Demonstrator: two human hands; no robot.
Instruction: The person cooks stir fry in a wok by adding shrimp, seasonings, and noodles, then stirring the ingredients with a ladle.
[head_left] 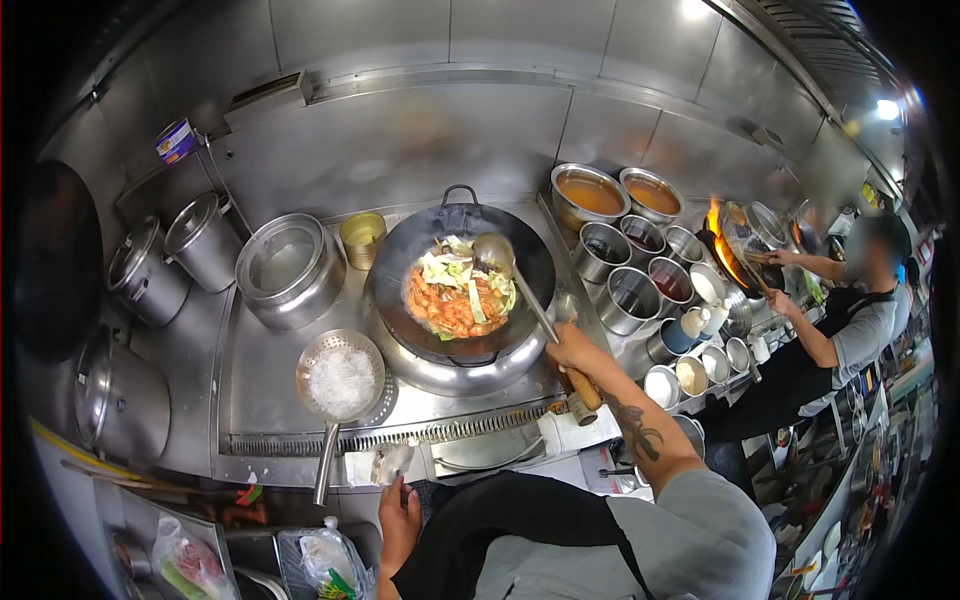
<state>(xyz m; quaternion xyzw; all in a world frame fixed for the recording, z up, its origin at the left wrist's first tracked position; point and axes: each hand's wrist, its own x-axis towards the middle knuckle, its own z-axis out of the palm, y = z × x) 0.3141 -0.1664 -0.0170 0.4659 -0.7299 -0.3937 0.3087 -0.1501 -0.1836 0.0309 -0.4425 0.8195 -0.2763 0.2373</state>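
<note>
Head view: ladle (pixel 535 307) held inside right fingers (pixel 563 350).

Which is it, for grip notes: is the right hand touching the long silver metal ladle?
Touching: the head view shows the right hand gripping the ladle by its handle.

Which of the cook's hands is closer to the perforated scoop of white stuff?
Left. The left hand is beside the scoop's handle, not touching; the right hand is farther off to the right, gripping the ladle.
</note>
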